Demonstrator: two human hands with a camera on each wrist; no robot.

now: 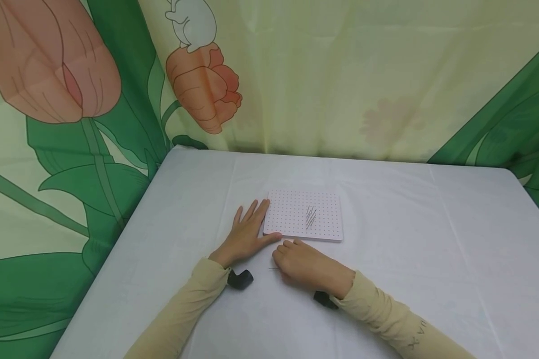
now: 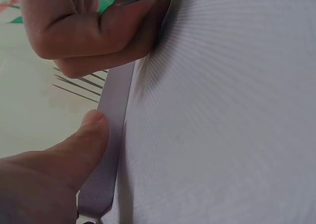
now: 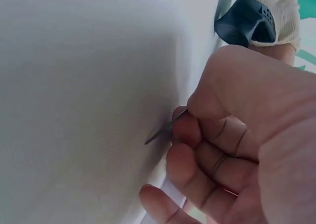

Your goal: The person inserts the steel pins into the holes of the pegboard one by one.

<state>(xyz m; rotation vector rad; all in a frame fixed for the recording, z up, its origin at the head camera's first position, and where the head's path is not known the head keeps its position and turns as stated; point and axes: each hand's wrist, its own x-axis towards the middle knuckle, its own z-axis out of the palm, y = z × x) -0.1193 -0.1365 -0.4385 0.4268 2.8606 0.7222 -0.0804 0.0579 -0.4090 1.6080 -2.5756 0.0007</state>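
A pale pink pegboard (image 1: 280, 214) with rows of small holes lies on the white table. Several thin metal pins (image 1: 311, 218) stand in it, right of its middle. My left hand (image 1: 244, 238) is spread at the board's left side, its fingertips at that edge and the thumb against the front edge. Just in front of the board, my right hand (image 1: 307, 264) is low over the cloth. Its thumb and forefinger pinch a thin metal pin (image 3: 157, 136), whose free end sticks out near the cloth in the right wrist view. The other fingers are curled.
White cloth covers the table (image 1: 408, 239). Black wrist cameras sit under the left sleeve (image 1: 240, 279) and the right sleeve (image 1: 325, 300). Behind the table hangs a printed curtain (image 1: 323, 89) with tulips and a rabbit.
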